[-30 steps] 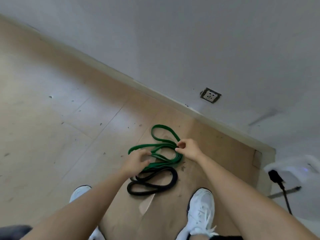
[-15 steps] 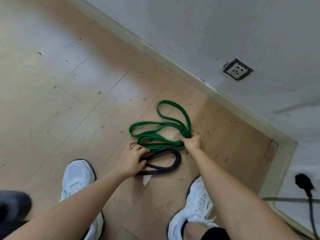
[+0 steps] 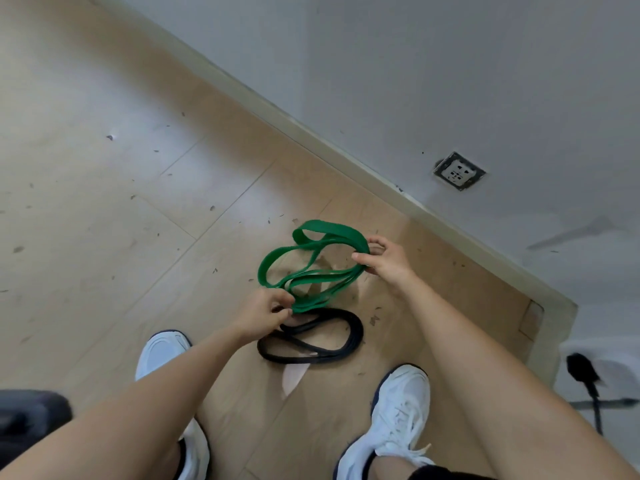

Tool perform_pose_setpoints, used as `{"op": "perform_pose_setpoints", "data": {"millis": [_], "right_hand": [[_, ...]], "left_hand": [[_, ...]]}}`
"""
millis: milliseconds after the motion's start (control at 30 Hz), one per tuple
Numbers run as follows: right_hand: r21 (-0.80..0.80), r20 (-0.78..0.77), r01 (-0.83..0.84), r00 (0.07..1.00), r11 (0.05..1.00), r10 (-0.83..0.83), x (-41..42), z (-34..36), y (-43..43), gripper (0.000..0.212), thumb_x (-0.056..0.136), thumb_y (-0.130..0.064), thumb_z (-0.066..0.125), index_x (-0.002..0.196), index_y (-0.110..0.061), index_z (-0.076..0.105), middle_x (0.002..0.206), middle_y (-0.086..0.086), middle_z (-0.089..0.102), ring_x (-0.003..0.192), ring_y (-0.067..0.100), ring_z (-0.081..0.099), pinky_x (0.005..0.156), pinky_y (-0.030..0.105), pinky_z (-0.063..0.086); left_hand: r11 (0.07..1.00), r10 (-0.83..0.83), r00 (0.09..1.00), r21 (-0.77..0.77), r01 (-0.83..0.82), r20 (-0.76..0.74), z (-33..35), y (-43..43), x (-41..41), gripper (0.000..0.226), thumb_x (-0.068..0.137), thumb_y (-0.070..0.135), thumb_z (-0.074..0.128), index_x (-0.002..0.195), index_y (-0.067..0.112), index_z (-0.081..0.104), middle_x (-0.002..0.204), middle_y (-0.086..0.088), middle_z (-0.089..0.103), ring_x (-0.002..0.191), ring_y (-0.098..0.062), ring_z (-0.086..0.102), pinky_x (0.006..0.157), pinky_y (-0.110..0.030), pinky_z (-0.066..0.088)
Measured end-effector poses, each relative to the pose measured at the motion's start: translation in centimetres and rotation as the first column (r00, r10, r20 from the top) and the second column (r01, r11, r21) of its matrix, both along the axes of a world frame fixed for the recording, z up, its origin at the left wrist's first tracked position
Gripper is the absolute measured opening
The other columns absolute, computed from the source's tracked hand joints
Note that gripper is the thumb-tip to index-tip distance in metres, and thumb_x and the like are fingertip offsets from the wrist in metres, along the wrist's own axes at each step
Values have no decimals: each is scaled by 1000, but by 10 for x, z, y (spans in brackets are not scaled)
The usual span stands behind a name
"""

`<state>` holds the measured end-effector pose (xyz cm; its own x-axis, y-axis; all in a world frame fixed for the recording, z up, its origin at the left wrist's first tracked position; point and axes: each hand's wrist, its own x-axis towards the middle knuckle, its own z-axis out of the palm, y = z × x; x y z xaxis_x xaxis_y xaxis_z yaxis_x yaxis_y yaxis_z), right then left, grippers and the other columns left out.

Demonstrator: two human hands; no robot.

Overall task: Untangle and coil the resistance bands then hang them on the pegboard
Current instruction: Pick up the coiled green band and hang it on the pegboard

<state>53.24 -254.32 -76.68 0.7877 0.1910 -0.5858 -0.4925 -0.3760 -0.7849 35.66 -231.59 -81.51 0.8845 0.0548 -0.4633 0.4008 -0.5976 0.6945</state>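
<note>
A green resistance band [image 3: 313, 271] hangs in tangled loops between both hands, lifted off the wooden floor. My right hand [image 3: 384, 263] grips its right end, with thumb and fingers curled round the bunched strands. My left hand [image 3: 265, 311] pinches the band's lower left end. A black resistance band [image 3: 311, 337] lies in loose loops on the floor just below the green one, between my feet. No pegboard is in view.
A grey wall with a skirting board [image 3: 311, 129] runs diagonally behind the bands, with a wall socket [image 3: 459, 170]. My white shoes [image 3: 398, 410] stand either side. A black stand [image 3: 588, 382] is at the right edge, a dark object [image 3: 27, 414] at lower left.
Both hands have taken hold of the green band and raised it off the floor, clear of the black band. The view shifted slightly.
</note>
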Motion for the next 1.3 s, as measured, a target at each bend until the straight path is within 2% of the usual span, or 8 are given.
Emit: {"op": "perform_pose_setpoints", "data": {"millis": [133, 233, 433, 600, 700, 933, 1133, 1300], "right_hand": [[-14, 161, -181, 970, 983, 181, 5, 46, 22, 45, 78, -4, 84, 117, -14, 64, 103, 7, 74, 93, 18, 70, 76, 22, 58], [-60, 254, -300, 918, 952, 305, 1, 81, 34, 43, 75, -7, 87, 112, -18, 67, 103, 6, 75, 94, 18, 71, 76, 20, 57], [-117, 292, -499, 809, 859, 510, -6, 155, 39, 43, 72, -1, 86, 111, -11, 69, 100, 8, 77, 91, 22, 75, 82, 33, 61], [-233, 321, -588, 705, 775, 632, -12, 217, 28, 46, 70, 0, 86, 111, -10, 68, 97, 8, 76, 83, 16, 72, 75, 27, 60], [-265, 353, -593, 674, 760, 649, -20, 250, 17, 46, 72, -3, 87, 112, -12, 67, 98, 6, 76, 85, 15, 72, 73, 22, 57], [-242, 425, -554, 677, 796, 600, -36, 291, -24, 41, 78, -9, 84, 115, -15, 66, 98, 7, 77, 90, 21, 72, 77, 24, 58], [-201, 366, -583, 700, 787, 613, -43, 289, -49, 26, 80, -17, 83, 103, -16, 72, 103, 1, 75, 101, 17, 71, 96, 38, 55], [39, 482, -421, 802, 906, 352, -42, 317, -72, 32, 86, -3, 77, 115, -8, 66, 106, 6, 77, 103, 21, 73, 91, 33, 56]], "left_hand": [[967, 255, 938, -45, -252, 234, 41, 8, 25, 15, 86, 25, 73, 97, 34, 70, 86, 14, 70, 86, -4, 64, 81, -34, 55], [947, 316, 853, -84, -310, 415, 81, 13, 46, 24, 82, 26, 78, 103, 29, 67, 94, 12, 67, 91, -6, 63, 82, -36, 56], [1000, -3, 905, 4, 1, 426, 150, 24, 71, 86, 73, 52, 83, 147, 32, 45, 142, 11, 49, 133, -12, 36, 106, -35, 36], [968, -242, 887, 37, 247, 393, 195, 17, 77, 64, 72, 58, 81, 127, 33, 62, 123, 14, 65, 119, -10, 56, 106, -43, 46], [963, -201, 884, -77, 257, 423, 221, 4, 73, 50, 70, 52, 86, 107, 28, 65, 106, 12, 71, 104, -6, 66, 99, -42, 52], [909, -66, 909, -351, 225, 412, 281, -28, 67, 41, 78, 23, 88, 107, 10, 62, 92, -12, 76, 85, -36, 74, 83, -56, 60], [920, -117, 873, -280, 275, 473, 343, -58, 73, 30, 83, 18, 84, 105, 12, 65, 84, -3, 75, 75, -19, 72, 68, -29, 57], [931, -23, 847, -298, 212, 531, 390, -73, 90, 29, 84, 23, 83, 106, 12, 68, 78, 6, 72, 74, -7, 67, 69, -24, 53]]}}
